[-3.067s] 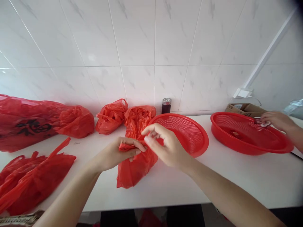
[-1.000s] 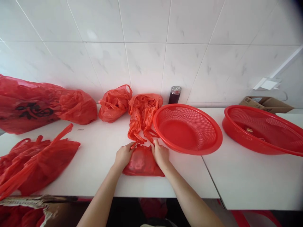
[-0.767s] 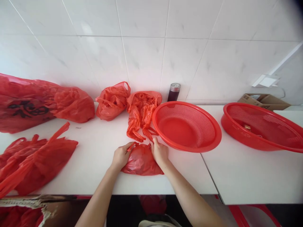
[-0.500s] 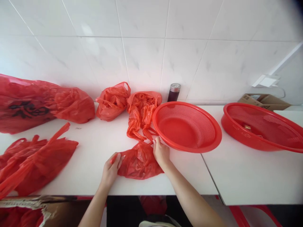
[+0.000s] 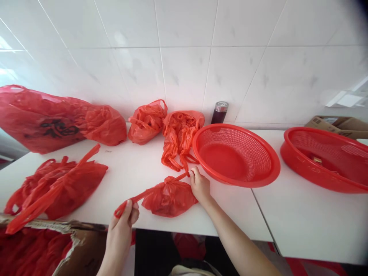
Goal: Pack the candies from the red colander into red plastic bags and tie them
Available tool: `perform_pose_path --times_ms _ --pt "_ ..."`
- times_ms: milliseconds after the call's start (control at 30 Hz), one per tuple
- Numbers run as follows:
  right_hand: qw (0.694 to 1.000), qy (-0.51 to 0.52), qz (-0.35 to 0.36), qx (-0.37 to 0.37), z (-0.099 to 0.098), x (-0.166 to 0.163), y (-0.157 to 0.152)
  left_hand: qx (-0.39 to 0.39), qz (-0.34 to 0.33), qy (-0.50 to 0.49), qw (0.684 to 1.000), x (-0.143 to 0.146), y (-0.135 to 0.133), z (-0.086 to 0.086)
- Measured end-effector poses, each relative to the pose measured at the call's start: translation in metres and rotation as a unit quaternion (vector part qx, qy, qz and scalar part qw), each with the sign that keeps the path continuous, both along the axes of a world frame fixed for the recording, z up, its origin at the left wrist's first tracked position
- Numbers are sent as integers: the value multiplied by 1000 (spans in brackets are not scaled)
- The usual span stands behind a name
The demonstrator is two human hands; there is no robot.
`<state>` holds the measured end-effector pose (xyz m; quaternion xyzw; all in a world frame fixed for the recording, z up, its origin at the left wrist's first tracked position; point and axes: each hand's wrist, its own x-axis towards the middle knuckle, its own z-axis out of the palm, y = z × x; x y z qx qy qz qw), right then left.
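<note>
A small red plastic bag (image 5: 172, 199) lies on the white table (image 5: 227, 214) in front of me, gathered into a knot at its top. My left hand (image 5: 122, 218) is closed round one of its handles, stretched out to the left. On the other side, my right hand (image 5: 200, 186) pinches the second handle close to the knot. Something darker shows faintly through the bag, too unclear to name. Just behind my right hand stands a red plastic basket (image 5: 230, 157) with perforated sides.
Several red bags stand by the tiled wall, one large bag (image 5: 43, 119) with black writing. More bags (image 5: 66, 188) lie at left, above a cardboard box (image 5: 83, 249) of red plastic. A dark flask (image 5: 219, 113) and a second basket (image 5: 313, 170) are at the back and right.
My left hand has moved left and down, drawing a handle out from the bag. The bag's top is now pulled into a knot. The view has shifted slightly left.
</note>
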<state>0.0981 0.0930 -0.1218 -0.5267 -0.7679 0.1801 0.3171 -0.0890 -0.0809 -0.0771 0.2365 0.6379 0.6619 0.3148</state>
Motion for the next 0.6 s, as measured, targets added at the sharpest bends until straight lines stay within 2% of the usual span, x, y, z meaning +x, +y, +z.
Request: perform_pose_path --times_ms 67,100,167,200,233,300,333,367,433,467,533,600 --pt "999 40 19 5 0 3 -2 -17 38 -17 999 -6 6 -2" --pt "998 60 28 8 0 4 -3 -21 65 13 998 -8 7 -1" --pt "993 102 49 15 1 5 -7 -3 110 175 978 -6 9 9" --pt "990 122 62 17 1 5 -9 13 105 294 950 -1 10 16" --pt "987 142 75 19 2 5 -11 21 74 416 906 5 13 24" --pt "979 178 96 22 2 6 -16 2 -54 588 807 19 23 39" --pt "975 195 103 23 2 6 -18 -28 -131 621 772 25 31 44" --pt "971 210 108 24 2 7 -19 -59 -195 625 754 29 39 49" --pt "965 235 112 29 1 9 -20 -99 -277 599 745 30 56 53" --pt "962 247 112 30 0 10 -20 -108 -293 583 750 29 63 55" --pt "957 268 106 28 -1 10 -20 -114 -286 565 765 23 69 58" --pt "953 282 104 20 -1 9 -20 -118 -252 557 782 17 69 61"
